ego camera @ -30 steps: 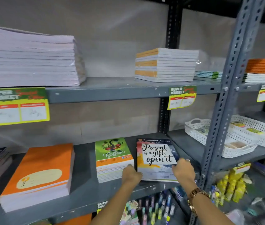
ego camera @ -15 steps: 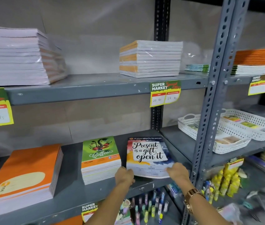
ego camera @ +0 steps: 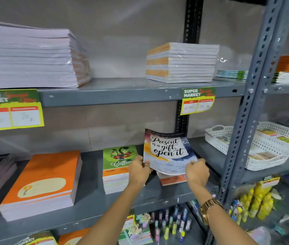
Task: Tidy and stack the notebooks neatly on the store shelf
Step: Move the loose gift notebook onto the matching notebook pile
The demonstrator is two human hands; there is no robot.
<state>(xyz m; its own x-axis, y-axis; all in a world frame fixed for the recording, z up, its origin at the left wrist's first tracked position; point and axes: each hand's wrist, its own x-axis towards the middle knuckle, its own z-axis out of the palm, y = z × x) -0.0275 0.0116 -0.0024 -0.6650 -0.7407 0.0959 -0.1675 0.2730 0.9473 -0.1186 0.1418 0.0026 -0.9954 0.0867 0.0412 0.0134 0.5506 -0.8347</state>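
The "Present is a gift, open it" notebook (ego camera: 166,149) is tilted up off the middle shelf (ego camera: 90,197), its far edge raised. My left hand (ego camera: 138,171) grips its near left corner and my right hand (ego camera: 197,172) grips its near right corner. Under it lies another notebook with an orange band (ego camera: 172,180). Just left stands the green "Coffee" notebook stack (ego camera: 116,172), touching my left hand. Further left is a large orange notebook stack (ego camera: 42,183).
The upper shelf (ego camera: 122,92) carries a tall wrapped white stack (ego camera: 30,57), a smaller orange-and-white stack (ego camera: 180,62) and thin notebooks (ego camera: 232,74). A perforated upright post (ego camera: 249,106) stands at right, with white baskets (ego camera: 235,145) behind it. Pens (ego camera: 168,223) fill the shelf below.
Both hands have lifted the "Present is a gift" notebook from lying flat to tilted up, exposing an orange-banded notebook underneath. The camera has moved closer.
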